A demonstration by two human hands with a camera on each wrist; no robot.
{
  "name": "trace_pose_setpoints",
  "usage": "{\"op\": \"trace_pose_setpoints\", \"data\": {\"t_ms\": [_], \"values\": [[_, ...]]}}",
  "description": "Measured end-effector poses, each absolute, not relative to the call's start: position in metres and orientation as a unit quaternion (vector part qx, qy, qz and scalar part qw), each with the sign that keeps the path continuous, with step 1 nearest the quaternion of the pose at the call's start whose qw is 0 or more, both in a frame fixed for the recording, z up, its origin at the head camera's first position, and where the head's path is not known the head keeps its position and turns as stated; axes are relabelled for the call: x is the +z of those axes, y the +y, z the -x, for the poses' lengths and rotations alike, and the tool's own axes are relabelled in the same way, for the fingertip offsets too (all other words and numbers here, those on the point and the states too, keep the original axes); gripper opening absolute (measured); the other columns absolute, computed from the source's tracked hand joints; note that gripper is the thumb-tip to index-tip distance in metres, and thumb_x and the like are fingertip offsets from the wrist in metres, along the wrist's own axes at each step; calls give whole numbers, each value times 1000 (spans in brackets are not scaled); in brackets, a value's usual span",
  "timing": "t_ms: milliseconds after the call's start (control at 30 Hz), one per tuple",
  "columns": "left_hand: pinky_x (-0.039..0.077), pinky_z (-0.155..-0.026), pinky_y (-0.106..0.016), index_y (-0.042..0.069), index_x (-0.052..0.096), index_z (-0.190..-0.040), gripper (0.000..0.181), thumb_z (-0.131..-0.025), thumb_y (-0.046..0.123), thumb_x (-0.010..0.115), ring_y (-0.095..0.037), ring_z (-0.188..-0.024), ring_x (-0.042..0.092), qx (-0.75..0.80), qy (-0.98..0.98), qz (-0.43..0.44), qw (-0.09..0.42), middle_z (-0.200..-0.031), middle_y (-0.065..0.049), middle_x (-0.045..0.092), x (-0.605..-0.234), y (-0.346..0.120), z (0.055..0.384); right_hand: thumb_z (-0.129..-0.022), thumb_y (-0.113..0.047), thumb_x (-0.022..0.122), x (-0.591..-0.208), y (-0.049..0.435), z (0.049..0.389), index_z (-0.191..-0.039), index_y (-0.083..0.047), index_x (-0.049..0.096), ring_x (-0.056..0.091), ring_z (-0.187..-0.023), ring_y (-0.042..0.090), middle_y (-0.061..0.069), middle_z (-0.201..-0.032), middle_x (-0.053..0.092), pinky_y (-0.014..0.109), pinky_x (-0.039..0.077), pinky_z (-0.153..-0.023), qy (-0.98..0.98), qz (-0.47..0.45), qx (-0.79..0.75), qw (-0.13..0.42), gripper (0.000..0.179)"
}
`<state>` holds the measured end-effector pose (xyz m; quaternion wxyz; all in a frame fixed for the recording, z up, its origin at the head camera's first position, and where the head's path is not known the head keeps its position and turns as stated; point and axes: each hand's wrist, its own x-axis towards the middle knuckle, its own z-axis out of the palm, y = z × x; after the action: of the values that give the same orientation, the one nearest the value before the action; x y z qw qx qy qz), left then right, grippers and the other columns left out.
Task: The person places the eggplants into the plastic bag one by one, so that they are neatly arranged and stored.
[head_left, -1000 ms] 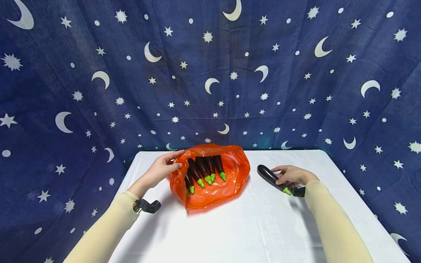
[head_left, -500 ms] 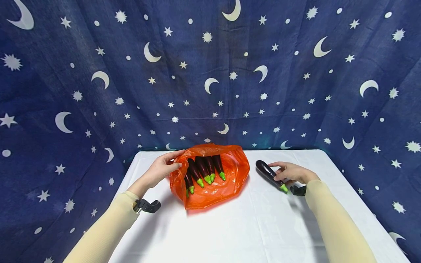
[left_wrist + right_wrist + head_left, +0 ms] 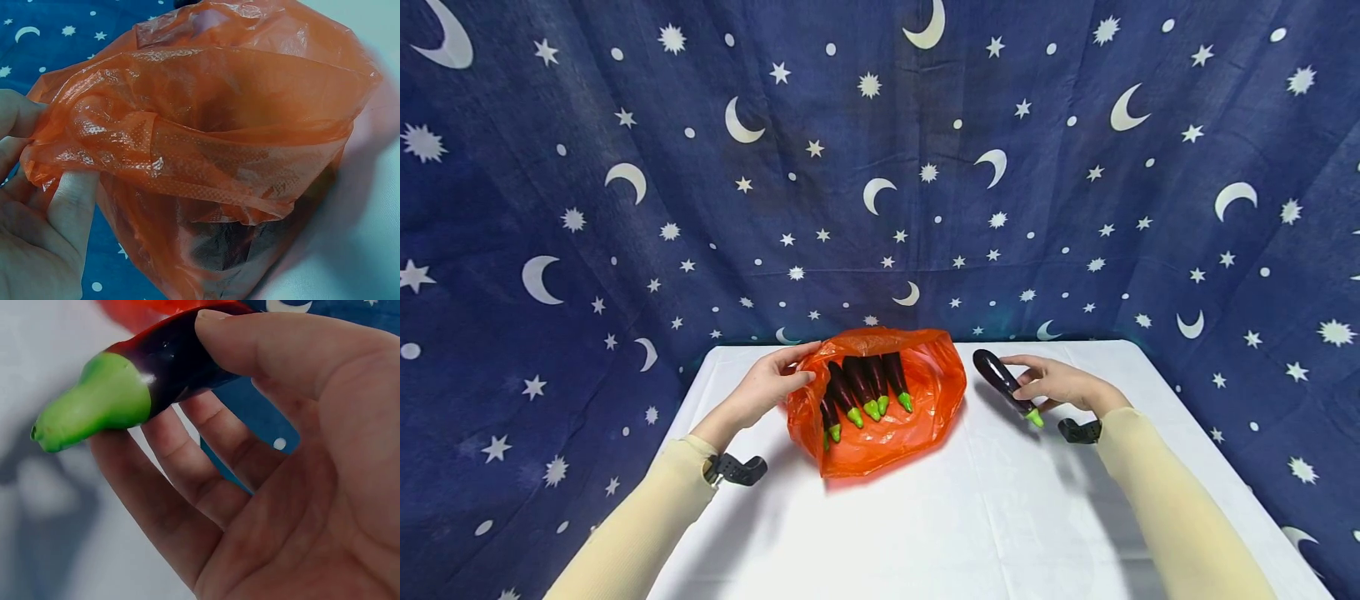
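My left hand (image 3: 767, 387) pinches the left rim of an orange plastic bag (image 3: 880, 454), whose mouth gapes toward me; the left wrist view shows thumb and fingers on the crumpled film. Inside the bag lie several dark purple eggplants (image 3: 859, 385) side by side, green stem ends toward me. To the right of the bag, my right hand (image 3: 1056, 385) holds another eggplant (image 3: 997, 372) above the table, its dark round end pointing up and left. In the right wrist view, thumb and fingers grip its body close to the green cap (image 3: 94, 403).
A white cloth covers the table (image 3: 910, 542). Behind and at both sides hangs a dark blue curtain (image 3: 850, 208) with moons and stars. Each wrist bears a black strap mount, the left one (image 3: 741, 471) standing out over the table.
My right hand has carried its eggplant left and slightly away from me, closer to the bag, tilting it a little steeper. The left hand and the bag have stayed nearly still.
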<state>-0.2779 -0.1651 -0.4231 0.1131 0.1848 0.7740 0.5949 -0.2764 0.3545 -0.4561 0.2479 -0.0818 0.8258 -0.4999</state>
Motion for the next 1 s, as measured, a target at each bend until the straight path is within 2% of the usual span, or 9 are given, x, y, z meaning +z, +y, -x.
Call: {"op": "trace_pose_setpoints", "data": {"t_ms": [367, 600, 1000], "values": [[59, -78, -31, 12, 53, -150, 55, -97, 8, 66, -23, -101, 67, 592, 776, -187, 114, -133, -19, 63, -424, -164, 280, -92, -8, 73, -433, 342, 265, -161, -13, 32, 69, -94, 34, 23, -121, 58, 48, 58, -80, 806, 103, -525, 254, 80], [60, -66, -35, 13, 52, -152, 56, -97, 9, 66, -21, -92, 69, 590, 778, -181, 119, -129, -20, 65, -424, -163, 280, -94, -8, 72, -424, 322, 263, -159, -14, 36, 70, -94, 37, 24, -122, 58, 49, 60, -79, 798, 143, -521, 267, 75], [60, -74, -32, 11, 51, -152, 56, -98, 9, 65, -21, -97, 68, 588, 779, -186, 115, -132, -20, 64, -422, -161, 278, -93, -8, 72, -428, 280, 271, -157, -21, 42, 71, -92, 33, 19, -121, 61, 44, 60, -73, 809, 177, -493, 268, 72]]}}
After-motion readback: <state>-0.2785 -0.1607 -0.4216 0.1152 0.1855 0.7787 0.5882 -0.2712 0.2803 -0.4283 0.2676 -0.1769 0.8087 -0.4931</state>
